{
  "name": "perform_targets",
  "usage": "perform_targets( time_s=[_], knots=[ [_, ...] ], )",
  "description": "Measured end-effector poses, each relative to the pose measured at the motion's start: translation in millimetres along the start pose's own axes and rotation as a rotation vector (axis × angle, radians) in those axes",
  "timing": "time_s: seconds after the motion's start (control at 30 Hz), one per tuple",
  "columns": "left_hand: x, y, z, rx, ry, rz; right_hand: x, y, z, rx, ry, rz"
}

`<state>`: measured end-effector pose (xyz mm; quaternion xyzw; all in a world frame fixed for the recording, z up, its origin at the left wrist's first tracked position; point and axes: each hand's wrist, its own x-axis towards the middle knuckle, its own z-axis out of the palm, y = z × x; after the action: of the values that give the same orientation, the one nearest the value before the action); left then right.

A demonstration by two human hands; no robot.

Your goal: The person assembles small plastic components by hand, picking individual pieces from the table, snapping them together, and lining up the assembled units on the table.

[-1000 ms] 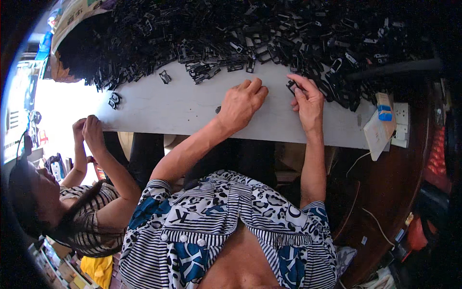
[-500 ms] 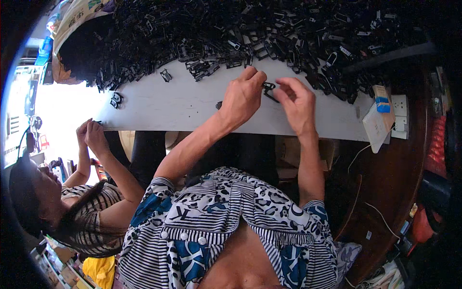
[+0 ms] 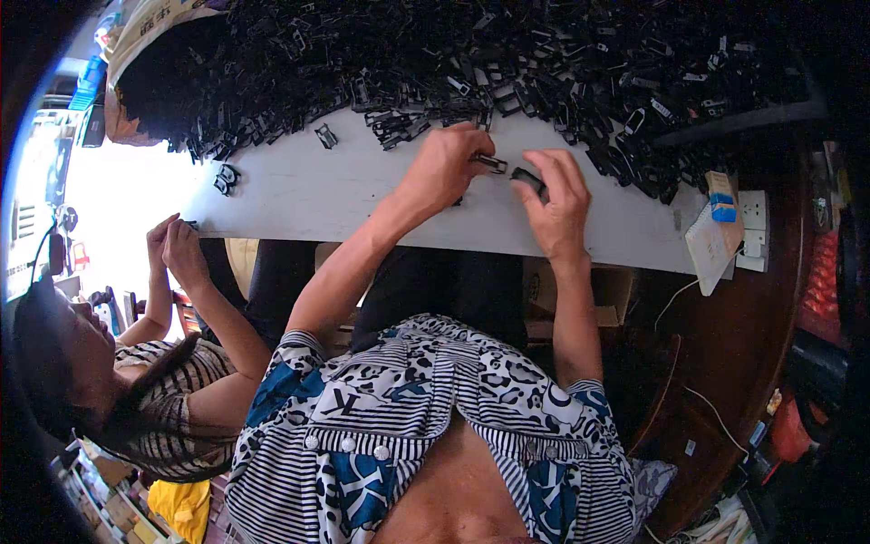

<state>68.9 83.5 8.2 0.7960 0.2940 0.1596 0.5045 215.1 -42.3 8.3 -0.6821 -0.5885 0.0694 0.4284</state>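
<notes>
My left hand (image 3: 449,168) rests over the white table (image 3: 299,195) and pinches a small black plastic clip (image 3: 489,163) at its fingertips. My right hand (image 3: 555,204) is just to its right, fingers closed on another black plastic piece (image 3: 528,179). The two pieces are a short gap apart. A big heap of black plastic parts (image 3: 507,54) fills the far side of the table, just beyond both hands.
A few loose black parts (image 3: 225,177) lie at the table's left end. Another person (image 3: 136,381) sits at the left, hands (image 3: 172,245) raised by the table corner. A white power strip (image 3: 750,231) and a small notepad (image 3: 707,245) lie at the right end.
My right hand came in from the heap at the right with a black piece toward my left hand. Both hands now hold pieces close together at the table's middle.
</notes>
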Motion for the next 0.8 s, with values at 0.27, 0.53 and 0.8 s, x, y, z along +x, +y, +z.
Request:
perform_targets(
  time_s=[0.27, 0.53, 0.8],
  knots=[
    [-1, -12, -3, 0.384, 0.113, 0.219, -4, 15, -14, -0.515, -0.231, 0.041],
    [-8, -11, -4, 0.341, 0.123, 0.184, -21, -17, -19, -0.446, -0.100, 0.294],
    [-8, -15, -2, 0.371, 0.121, 0.241, -19, 8, -7, -0.579, -0.143, 0.246]
  ],
)
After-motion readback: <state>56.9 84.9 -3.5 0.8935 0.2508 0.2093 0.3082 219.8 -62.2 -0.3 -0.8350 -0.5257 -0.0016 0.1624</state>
